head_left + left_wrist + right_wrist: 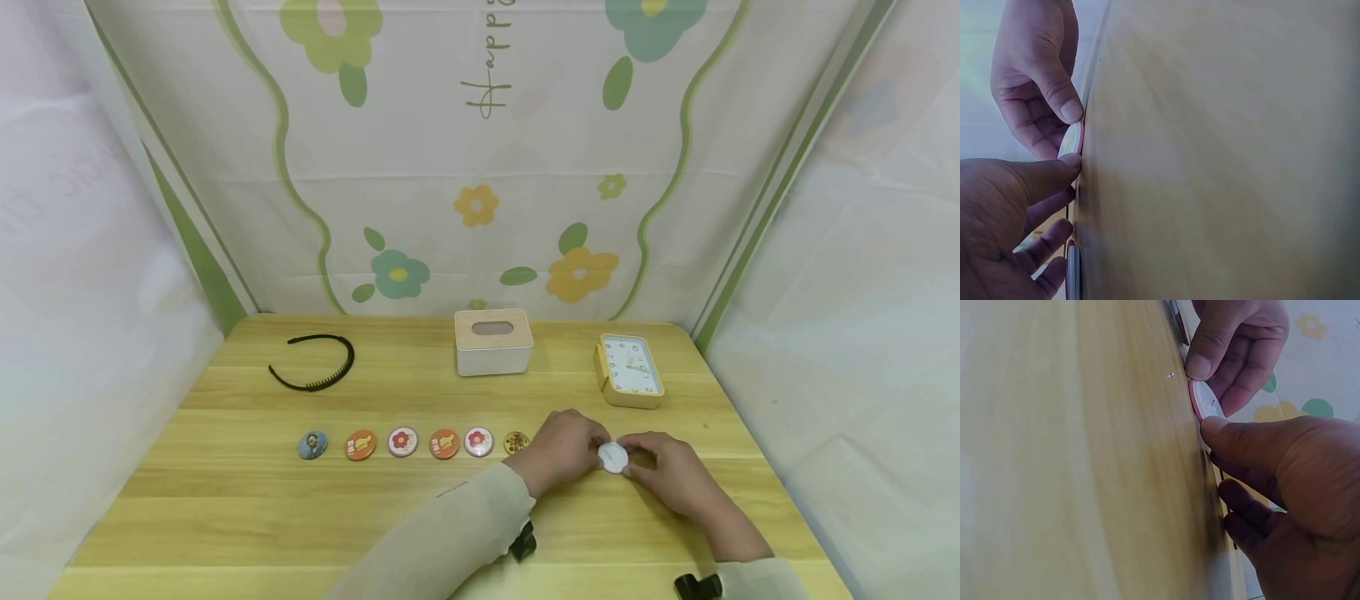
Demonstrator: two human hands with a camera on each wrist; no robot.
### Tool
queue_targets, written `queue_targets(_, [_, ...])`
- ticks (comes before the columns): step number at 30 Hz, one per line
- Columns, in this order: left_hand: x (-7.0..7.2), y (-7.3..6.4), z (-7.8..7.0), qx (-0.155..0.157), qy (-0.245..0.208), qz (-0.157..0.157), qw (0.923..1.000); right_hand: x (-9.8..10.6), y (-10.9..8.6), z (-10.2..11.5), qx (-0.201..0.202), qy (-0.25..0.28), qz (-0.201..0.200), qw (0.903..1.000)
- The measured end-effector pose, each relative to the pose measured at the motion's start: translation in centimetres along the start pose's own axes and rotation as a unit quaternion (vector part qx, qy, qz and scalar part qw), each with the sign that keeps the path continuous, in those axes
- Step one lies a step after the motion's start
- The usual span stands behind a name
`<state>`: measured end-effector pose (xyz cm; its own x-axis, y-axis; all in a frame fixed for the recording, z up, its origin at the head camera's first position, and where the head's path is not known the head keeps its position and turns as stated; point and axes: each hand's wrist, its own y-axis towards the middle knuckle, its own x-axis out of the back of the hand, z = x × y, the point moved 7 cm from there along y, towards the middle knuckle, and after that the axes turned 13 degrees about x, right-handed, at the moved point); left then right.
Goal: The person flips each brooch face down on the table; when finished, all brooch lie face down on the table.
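While between fingers (640, 438), one badge (613, 457) (white-topped)

The table (247, 517), yellowish wood with grain running side to side, carries a black hairband (349, 360) near its far left corner, a box (492, 362) near the middle of its far edge and a clock (632, 367), face up, near its far right corner. Between the left and right edges runs a row of 6 badges (402, 442): blue, orange, flowered, orange, flowered, gold; toward the right edge a 7th badge (613, 457), white side up, touches the wood
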<state>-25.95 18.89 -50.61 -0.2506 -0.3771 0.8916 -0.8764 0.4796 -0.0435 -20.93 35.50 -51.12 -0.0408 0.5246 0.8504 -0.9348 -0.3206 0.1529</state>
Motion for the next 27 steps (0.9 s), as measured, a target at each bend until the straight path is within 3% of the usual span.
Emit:
queue_targets(10, [-0.02, 0.11, -0.37, -0.002, -0.015, 0.021, 0.9997, 0.07, 0.05, 0.03, 0.003, -0.003, -0.004, 1.0])
queue_targets(27, [-0.03, 0.14, -0.4, -0.002, 0.005, 0.028, 0.9996, 0.17, 0.2, 0.77, 0.028, -0.029, 0.002, 0.9992])
